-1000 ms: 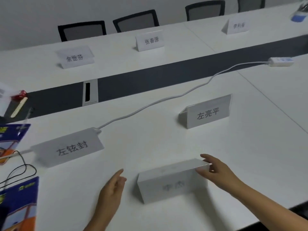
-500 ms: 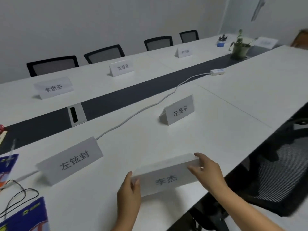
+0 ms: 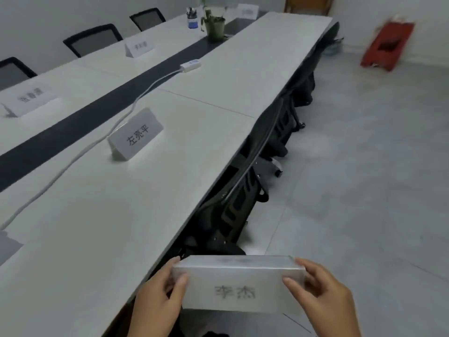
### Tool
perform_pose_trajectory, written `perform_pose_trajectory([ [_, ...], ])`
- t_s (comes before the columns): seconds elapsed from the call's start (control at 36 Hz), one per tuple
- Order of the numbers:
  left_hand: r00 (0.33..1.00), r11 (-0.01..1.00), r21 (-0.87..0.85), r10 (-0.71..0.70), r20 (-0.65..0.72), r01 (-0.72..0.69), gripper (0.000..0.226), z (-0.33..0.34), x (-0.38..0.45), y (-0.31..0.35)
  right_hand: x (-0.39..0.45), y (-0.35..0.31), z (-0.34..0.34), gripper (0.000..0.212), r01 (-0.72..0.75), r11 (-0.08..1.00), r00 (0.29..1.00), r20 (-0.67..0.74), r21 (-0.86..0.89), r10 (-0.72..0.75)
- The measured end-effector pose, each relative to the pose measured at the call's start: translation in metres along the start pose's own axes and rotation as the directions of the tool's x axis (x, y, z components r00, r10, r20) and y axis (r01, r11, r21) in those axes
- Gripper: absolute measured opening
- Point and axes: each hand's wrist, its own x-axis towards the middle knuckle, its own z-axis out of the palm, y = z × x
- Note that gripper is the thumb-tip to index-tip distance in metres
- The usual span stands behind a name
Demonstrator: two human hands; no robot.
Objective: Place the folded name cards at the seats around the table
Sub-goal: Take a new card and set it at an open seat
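Observation:
I hold a folded white name card (image 3: 237, 285) with dark printed characters in both hands, off the table's near edge and above the floor. My left hand (image 3: 158, 297) grips its left end and my right hand (image 3: 323, 295) grips its right end. Another folded name card (image 3: 136, 135) stands on the long white table (image 3: 102, 227) near a white cable. Two more cards stand on the far side, one at the left (image 3: 29, 100) and one further back (image 3: 139, 46). A further card (image 3: 247, 10) stands at the table's far end.
Black office chairs (image 3: 243, 203) are tucked under the near side of the table. A white cable runs to a power strip (image 3: 190, 65). A potted plant (image 3: 213, 25) and a pen cup (image 3: 192, 19) stand at the far end. A red object (image 3: 386, 47) lies on the grey floor.
Both hands closed on the name card and lifted it off the table, carrying it past the table's near edge. The view swung right along the table.

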Motion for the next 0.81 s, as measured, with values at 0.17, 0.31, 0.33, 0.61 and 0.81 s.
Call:
perform_pose_trajectory([
  [0.17, 0.989, 1.0, 0.023, -0.018, 0.15, 0.015, 0.035, 0.126, -0.014, 0.024, 0.014, 0.065, -0.096, 0.041, -0.084, 0.996, 0.972, -0.217, 0.037, 0.09],
  [0.31, 0.953, 0.998, -0.042, -0.034, 0.303, 0.049, 0.035, 0.225, -0.022, 0.044, 0.035, 0.103, -0.181, 0.04, -0.141, 0.987, 0.92, -0.357, 0.083, 0.161],
  [0.33, 0.948, 0.998, -0.049, -0.03, 0.318, 0.048, 0.035, 0.241, -0.023, 0.053, 0.04, 0.108, -0.196, 0.04, -0.154, 0.984, 0.909, -0.376, 0.091, 0.177],
  [0.61, 0.941, 0.999, -0.019, -0.021, 0.337, 0.029, 0.035, 0.361, 0.03, 0.109, 0.148, 0.127, -0.267, 0.048, -0.176, 0.952, 0.826, -0.488, 0.252, 0.282],
  [0.81, 0.953, 0.992, -0.126, 0.012, 0.304, 0.027, 0.029, 0.451, 0.142, 0.186, 0.312, 0.095, -0.303, 0.031, -0.164, 0.974, 0.857, -0.466, 0.158, 0.22],
])
